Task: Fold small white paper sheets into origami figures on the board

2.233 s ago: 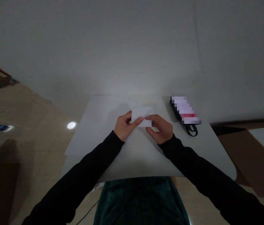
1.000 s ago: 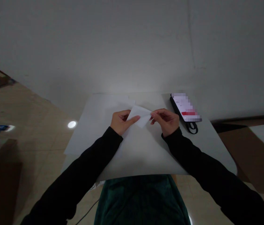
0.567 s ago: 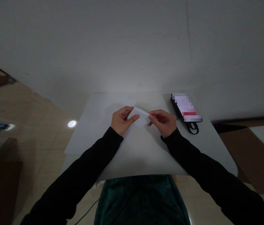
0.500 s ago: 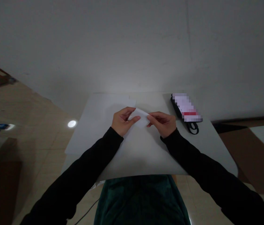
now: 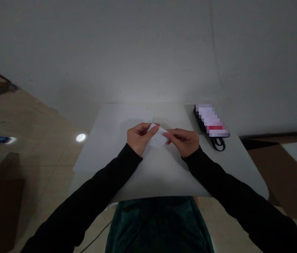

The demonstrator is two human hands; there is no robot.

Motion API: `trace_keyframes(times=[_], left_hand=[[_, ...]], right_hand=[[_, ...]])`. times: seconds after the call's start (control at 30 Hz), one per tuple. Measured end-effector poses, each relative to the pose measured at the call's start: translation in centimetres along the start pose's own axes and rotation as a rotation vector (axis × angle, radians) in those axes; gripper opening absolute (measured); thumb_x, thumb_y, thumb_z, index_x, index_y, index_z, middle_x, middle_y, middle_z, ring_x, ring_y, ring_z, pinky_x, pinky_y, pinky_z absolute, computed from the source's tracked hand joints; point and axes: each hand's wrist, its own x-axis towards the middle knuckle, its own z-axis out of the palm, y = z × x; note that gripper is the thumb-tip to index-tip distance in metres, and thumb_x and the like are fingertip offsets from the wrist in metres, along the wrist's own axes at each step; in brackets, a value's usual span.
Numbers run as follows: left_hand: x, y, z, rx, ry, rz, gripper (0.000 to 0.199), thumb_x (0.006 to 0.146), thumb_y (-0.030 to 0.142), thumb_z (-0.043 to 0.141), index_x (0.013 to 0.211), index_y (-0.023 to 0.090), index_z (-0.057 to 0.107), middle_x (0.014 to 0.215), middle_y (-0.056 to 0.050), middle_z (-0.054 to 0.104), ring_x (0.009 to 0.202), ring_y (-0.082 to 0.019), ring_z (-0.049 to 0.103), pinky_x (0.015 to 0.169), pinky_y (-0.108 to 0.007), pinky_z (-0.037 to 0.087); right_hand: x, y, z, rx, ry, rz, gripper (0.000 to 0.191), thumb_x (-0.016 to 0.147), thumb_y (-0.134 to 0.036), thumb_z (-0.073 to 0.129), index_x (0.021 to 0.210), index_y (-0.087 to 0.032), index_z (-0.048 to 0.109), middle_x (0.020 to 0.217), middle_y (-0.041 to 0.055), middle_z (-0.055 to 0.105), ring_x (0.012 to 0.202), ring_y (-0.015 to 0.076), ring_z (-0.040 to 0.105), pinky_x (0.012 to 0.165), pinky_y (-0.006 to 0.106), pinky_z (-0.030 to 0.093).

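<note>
- Folded white paper (image 5: 158,140), now gathered more tightly between the fingers.
- Narrow pinch from left hand (image 5: 138,138) and right hand (image 5: 183,141), just above pale tabletop (image 5: 232,168).

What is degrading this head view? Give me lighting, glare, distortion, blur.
Head view: the scene is dim, with the left black sleeve nearly featureless; a pale glow sits on the wall above the table; a round glare spot marks the floor; wide-angle distortion bends the table's edges; a pixelated mosaic covers the dark packet; the white paper looks slightly soft.
</note>
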Motion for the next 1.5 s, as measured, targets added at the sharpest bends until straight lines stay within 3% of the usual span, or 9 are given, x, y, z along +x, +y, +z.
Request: trace_keyframes(times=[0.3, 0.43, 0.53, 0.67, 0.83, 1.1, 1.2, 1.37, 1.5], left_hand=[[-0.1, 0.1, 0.2, 0.023, 0.052, 0.093, 0.023, 0.062, 0.031, 0.081, 0.073, 0.016, 0.066, 0.074, -0.003, 0.071, 0.064, -0.013, 0.065, 0.061, -0.024, 0.052], [0.1, 0.3, 0.1, 0.135, 0.087, 0.122, 0.024, 0.066, 0.038, 0.078, 0.072, 0.017, 0.067, 0.065, 0.0, 0.067, 0.056, -0.011, 0.059, 0.052, -0.022, 0.046], [0.5, 0.2, -0.2, 0.214, 0.124, 0.034, 0.03, 0.067, 0.044, 0.076, 0.064, 0.015, 0.068, 0.057, 0.0, 0.064, 0.05, -0.01, 0.055, 0.047, -0.023, 0.041], [0.9, -0.1, -0.5, 0.043, 0.148, -0.137, 0.034, 0.058, 0.04, 0.083, 0.072, 0.015, 0.063, 0.063, -0.002, 0.068, 0.053, -0.013, 0.061, 0.05, -0.024, 0.046], [0.8, 0.2, -0.6, -0.035, 0.077, -0.088, 0.052, 0.059, 0.036, 0.083, 0.101, 0.016, 0.06, 0.071, -0.005, 0.073, 0.069, -0.019, 0.071, 0.063, -0.029, 0.055], [0.7, 1.0, -1.1, 0.046, -0.016, -0.02, 0.054, 0.064, 0.036, 0.08, 0.11, 0.014, 0.063, 0.076, -0.007, 0.074, 0.076, -0.019, 0.071, 0.067, -0.027, 0.056], [0.3, 1.1, -0.7, 0.126, -0.113, -0.044, 0.057, 0.067, 0.039, 0.078, 0.115, 0.013, 0.061, 0.082, -0.008, 0.074, 0.071, -0.018, 0.07, 0.064, -0.026, 0.055], [-0.6, 0.6, -0.1, 0.277, -0.221, -0.044, 0.041, 0.072, 0.044, 0.072, 0.092, 0.009, 0.065, 0.077, -0.007, 0.071, 0.06, -0.015, 0.066, 0.048, -0.022, 0.054], [-0.6, 0.5, -0.2, 0.26, -0.247, -0.088, 0.038, 0.076, 0.044, 0.07, 0.09, 0.01, 0.062, 0.058, -0.001, 0.063, 0.039, -0.012, 0.058, 0.03, -0.018, 0.043]], right_hand=[[0.1, -0.4, 0.5, 0.16, 0.013, 0.106, 0.01, 0.073, -0.027, 0.073, 0.081, -0.022, 0.075, 0.067, -0.0005, 0.072, 0.046, 0.0107, 0.061, 0.043, 0.024, 0.055], [0.1, -0.4, 0.2, 0.132, -0.011, 0.074, 0.009, 0.074, -0.025, 0.072, 0.082, -0.021, 0.075, 0.065, -0.0007, 0.071, 0.046, 0.01, 0.061, 0.044, 0.023, 0.054], [0.0, -0.3, 0.1, 0.059, -0.074, 0.031, 0.01, 0.077, -0.026, 0.069, 0.084, -0.022, 0.075, 0.067, -0.0006, 0.071, 0.049, 0.0096, 0.062, 0.046, 0.022, 0.053], [-0.2, -0.3, 0.2, 0.027, -0.131, -0.004, 0.012, 0.079, -0.026, 0.067, 0.086, -0.021, 0.075, 0.069, 0.0003, 0.071, 0.05, 0.0094, 0.062, 0.049, 0.023, 0.053], [-0.2, -0.3, 0.2, 0.084, -0.091, 0.069, 0.012, 0.077, -0.027, 0.069, 0.084, -0.02, 0.075, 0.066, 0.0, 0.07, 0.047, 0.0093, 0.06, 0.045, 0.022, 0.052], [0.3, 0.1, 0.3, 0.213, 0.017, 0.233, 0.015, 0.067, -0.03, 0.077, 0.076, -0.018, 0.075, 0.057, 0.0002, 0.068, 0.041, 0.0106, 0.057, 0.04, 0.024, 0.05], [0.6, 0.1, 0.1, 0.214, 0.086, 0.251, 0.017, 0.065, -0.032, 0.078, 0.075, -0.018, 0.074, 0.053, -0.0011, 0.066, 0.041, 0.0109, 0.057, 0.039, 0.024, 0.05], [0.7, -0.1, 0.1, 0.201, 0.152, 0.271, 0.022, 0.062, -0.035, 0.08, 0.073, -0.018, 0.072, 0.054, -0.0006, 0.066, 0.043, 0.0126, 0.06, 0.04, 0.026, 0.053], [0.7, -0.3, 0.2, 0.252, 0.049, 0.372, 0.029, 0.062, -0.041, 0.08, 0.071, -0.015, 0.069, 0.052, -0.0001, 0.065, 0.039, 0.013, 0.06, 0.036, 0.024, 0.051]])
